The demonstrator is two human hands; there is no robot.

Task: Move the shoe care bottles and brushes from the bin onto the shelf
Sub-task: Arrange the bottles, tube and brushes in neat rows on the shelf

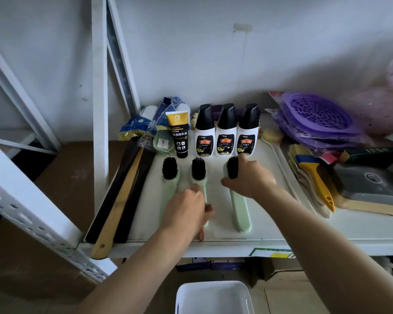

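Observation:
Three white shoe-polish bottles with black caps (225, 132) stand in a row at the back of the white shelf (270, 196), beside a black and yellow tube (179, 134). In front of them lie three pale green brushes with black bristles. The left brush (169, 177) lies free. My left hand (186, 209) grips the handle of the middle brush (198, 169). My right hand (247, 177) rests over the head of the right brush (239, 209), fingers on both sides. The white bin (213, 298) sits below the shelf; the part of it in view looks empty.
A wooden long-handled shoehorn (120, 200) and dark strips lie along the shelf's left edge. Blue packets (145, 123) sit behind them. Purple baskets (315, 118), a yellow-handled brush (315, 177) and a grey dustpan (370, 182) crowd the right. A white upright (100, 87) stands at left.

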